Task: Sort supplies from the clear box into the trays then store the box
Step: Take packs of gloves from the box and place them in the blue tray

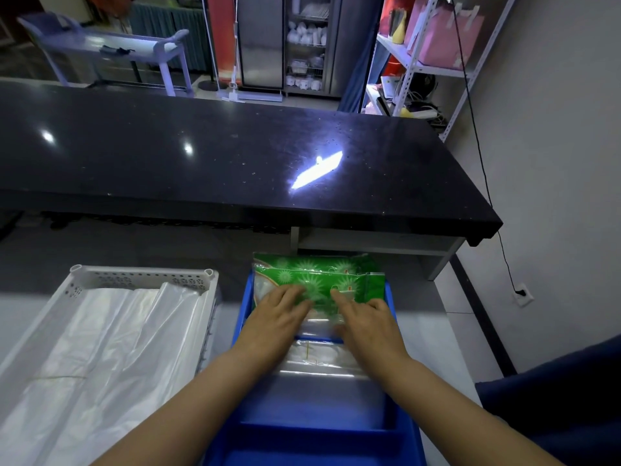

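Supplies in green printed packets point(319, 280) lie stacked in the far compartment of the blue tray point(408, 428). Left hand point(279, 317) and right hand point(366, 319) both rest flat on the stack, fingers spread and pressing, no grip closed around anything. Clear flat bags point(319, 358) sit just under the wrists, spilling across the divider into the next compartment.

Progress, as judged: sorting looks well on. White tray point(144, 275) to the left already holds a layer of translucent plastic bags point(111, 348). Near compartments of the blue tray appear bare. Clear box itself is not in view, so storing it seems still to do; cannot tell whether more remains in it.

Room: trays stand side by side with a narrow gap. Far edge of the blue tray sits close under the overhang of the black desk point(235, 156), so little clearance there; packets poke slightly past the rim. Open floor to the right, toward the wall.
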`<state>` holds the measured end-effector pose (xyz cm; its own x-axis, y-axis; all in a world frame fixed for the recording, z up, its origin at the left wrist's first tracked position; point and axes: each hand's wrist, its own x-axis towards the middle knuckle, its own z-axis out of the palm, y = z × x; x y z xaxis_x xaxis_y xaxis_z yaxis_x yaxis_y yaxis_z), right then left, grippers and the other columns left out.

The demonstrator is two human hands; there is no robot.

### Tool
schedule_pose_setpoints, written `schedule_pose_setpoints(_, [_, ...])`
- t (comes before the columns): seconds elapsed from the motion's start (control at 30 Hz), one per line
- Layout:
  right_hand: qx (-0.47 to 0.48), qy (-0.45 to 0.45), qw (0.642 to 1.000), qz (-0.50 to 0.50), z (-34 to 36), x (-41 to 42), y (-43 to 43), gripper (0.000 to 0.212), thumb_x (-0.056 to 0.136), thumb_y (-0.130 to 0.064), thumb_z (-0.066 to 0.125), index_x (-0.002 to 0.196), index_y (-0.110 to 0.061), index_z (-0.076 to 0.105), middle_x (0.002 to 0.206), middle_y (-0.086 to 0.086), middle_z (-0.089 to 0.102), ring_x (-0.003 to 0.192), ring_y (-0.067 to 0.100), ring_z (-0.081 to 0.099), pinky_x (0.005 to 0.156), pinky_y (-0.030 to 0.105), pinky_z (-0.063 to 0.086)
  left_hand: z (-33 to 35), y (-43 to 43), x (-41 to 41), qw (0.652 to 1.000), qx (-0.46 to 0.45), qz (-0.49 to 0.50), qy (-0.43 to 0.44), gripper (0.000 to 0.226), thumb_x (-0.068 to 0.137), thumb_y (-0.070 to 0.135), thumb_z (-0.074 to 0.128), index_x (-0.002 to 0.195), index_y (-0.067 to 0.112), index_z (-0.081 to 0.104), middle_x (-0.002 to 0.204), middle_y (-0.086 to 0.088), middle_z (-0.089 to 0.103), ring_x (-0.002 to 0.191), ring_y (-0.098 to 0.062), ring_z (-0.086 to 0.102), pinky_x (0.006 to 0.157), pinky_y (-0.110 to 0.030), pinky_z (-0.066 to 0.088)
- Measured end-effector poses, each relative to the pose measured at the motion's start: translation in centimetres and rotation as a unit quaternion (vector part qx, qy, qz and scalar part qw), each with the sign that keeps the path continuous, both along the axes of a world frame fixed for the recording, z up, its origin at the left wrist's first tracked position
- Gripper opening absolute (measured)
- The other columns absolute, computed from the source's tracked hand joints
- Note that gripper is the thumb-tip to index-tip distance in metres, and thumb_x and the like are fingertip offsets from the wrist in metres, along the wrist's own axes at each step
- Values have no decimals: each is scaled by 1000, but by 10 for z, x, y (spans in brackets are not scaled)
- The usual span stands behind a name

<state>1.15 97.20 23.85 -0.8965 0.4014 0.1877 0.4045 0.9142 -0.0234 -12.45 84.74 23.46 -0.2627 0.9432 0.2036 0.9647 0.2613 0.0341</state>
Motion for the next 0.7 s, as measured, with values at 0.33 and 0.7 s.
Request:
schedule_pose_setpoints(0.33, [29,-16,999,-11,-3,-1,2,21,51,-17,83,50,-16,62,65,0,61,58,21,55,55,29,42,2,-2,-4,995,-58,3,-77,9,71,18,69,79,22,66,80,0,65,78,-23,63,55,-27,43])
schedule_pose_setpoints(0.7, [7,-93,993,-75,4,-1,9,26,45,-22,87,57,-20,65,43,-1,57,47,19,55,52,26,45,8,0,-8,995,-72,65,30,29,40,16,85,58,14,62,60,-4,61,56,-25,61,43,-24,39])
